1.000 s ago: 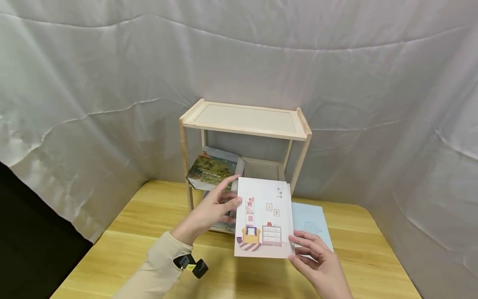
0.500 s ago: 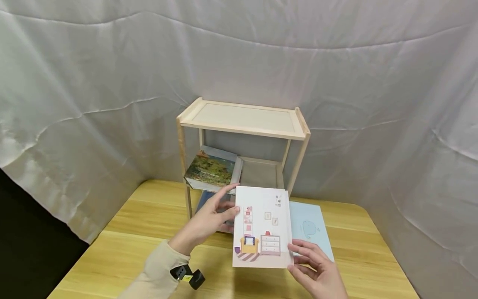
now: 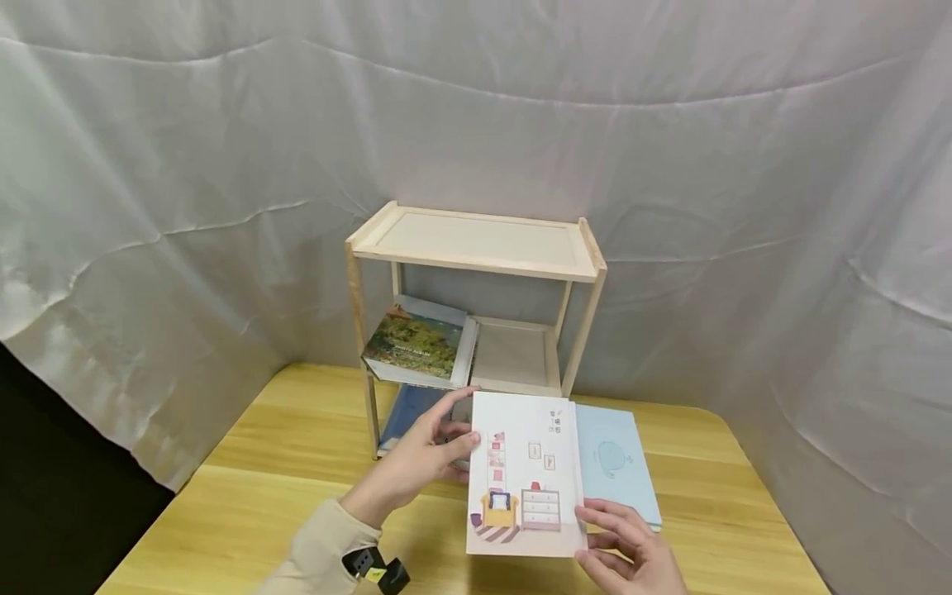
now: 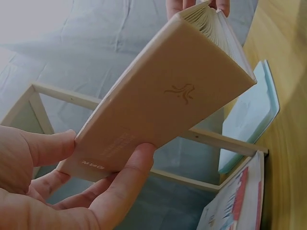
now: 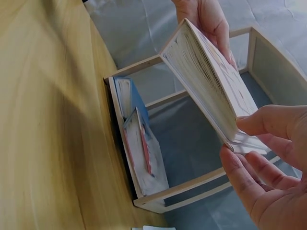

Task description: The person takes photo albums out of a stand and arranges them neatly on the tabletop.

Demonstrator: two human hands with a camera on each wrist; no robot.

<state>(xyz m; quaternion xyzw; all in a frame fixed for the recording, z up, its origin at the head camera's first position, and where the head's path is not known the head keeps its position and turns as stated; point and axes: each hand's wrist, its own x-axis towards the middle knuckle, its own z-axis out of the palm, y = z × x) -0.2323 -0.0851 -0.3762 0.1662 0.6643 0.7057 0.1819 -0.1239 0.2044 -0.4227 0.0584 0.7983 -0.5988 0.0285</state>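
Observation:
A thick white photo album (image 3: 524, 446), its cover drawn with an armchair and a drawer chest, is held up over the table's front part. My left hand (image 3: 416, 459) grips its left side, where the left wrist view shows thumb and fingers around the plain pale spine (image 4: 168, 96). At the lower right corner, my right hand (image 3: 632, 545) pinches the opposite edge between thumb and fingers. Many page edges (image 5: 196, 67) show in the right wrist view, and the covers fan apart slightly. A light blue album (image 3: 617, 459) with a whale drawing lies on the table behind the right hand.
A pale wooden rack (image 3: 479, 240) stands at the back. Its middle tier carries an album with a landscape cover (image 3: 416, 343) on the left. On the bottom tier are a blue album (image 5: 138, 103) and a white book with red (image 5: 146, 153). Grey cloth (image 3: 476, 107) hangs behind.
Both hands have lowered the white album in the head view, so more of the rack's middle tier shows. Their hold on it looks the same. The head view has shifted slightly.

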